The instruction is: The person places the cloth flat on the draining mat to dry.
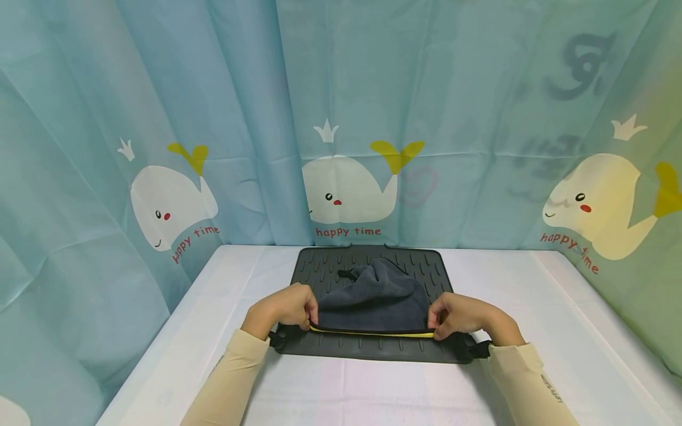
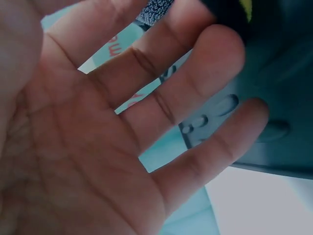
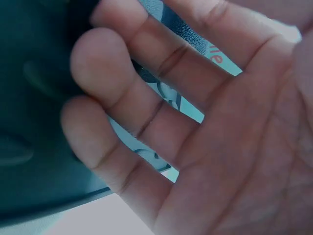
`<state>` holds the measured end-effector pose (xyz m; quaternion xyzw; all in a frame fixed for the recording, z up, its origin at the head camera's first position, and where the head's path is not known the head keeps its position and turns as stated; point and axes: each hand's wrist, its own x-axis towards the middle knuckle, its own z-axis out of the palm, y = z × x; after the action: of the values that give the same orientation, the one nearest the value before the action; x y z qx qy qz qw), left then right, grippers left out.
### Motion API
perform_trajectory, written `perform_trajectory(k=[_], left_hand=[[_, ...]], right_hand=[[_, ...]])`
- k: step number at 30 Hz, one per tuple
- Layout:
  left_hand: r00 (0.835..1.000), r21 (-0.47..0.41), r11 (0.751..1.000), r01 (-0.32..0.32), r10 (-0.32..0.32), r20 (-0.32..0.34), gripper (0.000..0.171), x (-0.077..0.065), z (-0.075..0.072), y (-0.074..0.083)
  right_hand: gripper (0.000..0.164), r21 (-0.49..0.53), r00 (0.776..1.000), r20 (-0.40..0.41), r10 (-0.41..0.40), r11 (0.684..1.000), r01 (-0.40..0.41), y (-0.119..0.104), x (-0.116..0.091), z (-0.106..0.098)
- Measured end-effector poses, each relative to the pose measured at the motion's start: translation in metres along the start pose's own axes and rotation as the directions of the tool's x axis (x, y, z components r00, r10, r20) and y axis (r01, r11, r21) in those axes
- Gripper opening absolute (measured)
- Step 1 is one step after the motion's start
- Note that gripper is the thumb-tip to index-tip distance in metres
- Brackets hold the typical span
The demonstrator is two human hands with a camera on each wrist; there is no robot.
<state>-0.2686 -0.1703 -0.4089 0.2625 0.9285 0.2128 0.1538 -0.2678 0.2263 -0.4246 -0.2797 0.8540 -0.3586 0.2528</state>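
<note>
Cloth (image 1: 373, 310) lies on a dark mat (image 1: 367, 345) on the worktop (image 1: 538, 296). Along its near, yellow-lined edge (image 1: 373, 333), the left hand (image 1: 290, 305) and right hand (image 1: 462, 313) each have a pinching grip on one end. It looks light, soft and limp, unlikely to slip or break; the edge's two ends seem the surest hold. Farther back it bunches loosely; beyond hangs a curtain (image 1: 479, 89).

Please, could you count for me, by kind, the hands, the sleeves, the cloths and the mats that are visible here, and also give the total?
Hands: 2 (left hand, right hand)
Sleeves: 2 (left sleeve, right sleeve)
Cloths: 1 (grey cloth)
Mats: 1 (dark mat)
Total: 6
</note>
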Motion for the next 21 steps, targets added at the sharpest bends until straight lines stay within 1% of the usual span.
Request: perform_trajectory(k=[4,8,9,12,13,15,17,18,19,21], left_hand=[[1.000,0.003,1.000,0.011,-0.011,0.017,0.022,-0.0009,0.0004,0.0007],[0.999,-0.029,0.999,0.027,-0.026,0.047,0.015,-0.0016,0.0006,0.0006],[0.998,-0.040,0.999,0.034,-0.032,0.054,0.016,-0.0017,0.0004,0.0004],[0.997,-0.072,0.996,0.048,-0.044,0.060,0.027,-0.0015,-0.0006,-0.0013],[0.998,-0.077,0.996,0.042,-0.038,0.059,0.031,-0.0010,-0.0009,-0.0023],[0.999,-0.071,0.997,0.015,-0.012,0.041,0.032,0.0005,-0.0007,-0.0047],[1.000,-0.064,0.998,-0.018,0.020,0.017,0.024,0.0019,-0.0001,-0.0068],[0.999,-0.058,0.998,-0.031,0.032,0.008,0.023,0.0025,0.0004,-0.0072],[0.999,-0.043,0.998,-0.036,0.036,-0.004,0.023,0.0031,0.0011,-0.0079],[0.999,-0.018,1.000,-0.025,0.025,-0.028,0.023,0.0034,0.0023,-0.0079]], right_hand=[[0.011,-0.001,1.000,0.009,0.004,1.000,-0.004,0.0000,0.0002,0.0005],[0.011,-0.017,1.000,0.013,-0.016,1.000,0.016,0.0004,0.0005,0.0001],[0.013,-0.021,1.000,0.013,-0.019,1.000,0.019,0.0006,0.0006,-0.0002],[0.024,-0.017,1.000,0.012,-0.017,1.000,0.017,0.0015,0.0012,-0.0011],[0.027,-0.016,1.000,0.009,-0.015,1.000,0.016,0.0019,0.0015,-0.0013],[0.028,-0.013,1.000,-0.002,-0.011,1.000,0.011,0.0025,0.0025,-0.0015],[0.022,-0.010,1.000,-0.011,-0.016,1.000,0.016,0.0034,0.0036,-0.0011],[0.016,-0.011,1.000,-0.014,-0.023,1.000,0.022,0.0037,0.0042,-0.0010],[0.011,-0.017,1.000,-0.016,-0.027,0.999,0.027,0.0041,0.0049,-0.0008],[0.005,-0.031,0.999,-0.015,-0.028,0.999,0.027,0.0040,0.0061,-0.0001]])
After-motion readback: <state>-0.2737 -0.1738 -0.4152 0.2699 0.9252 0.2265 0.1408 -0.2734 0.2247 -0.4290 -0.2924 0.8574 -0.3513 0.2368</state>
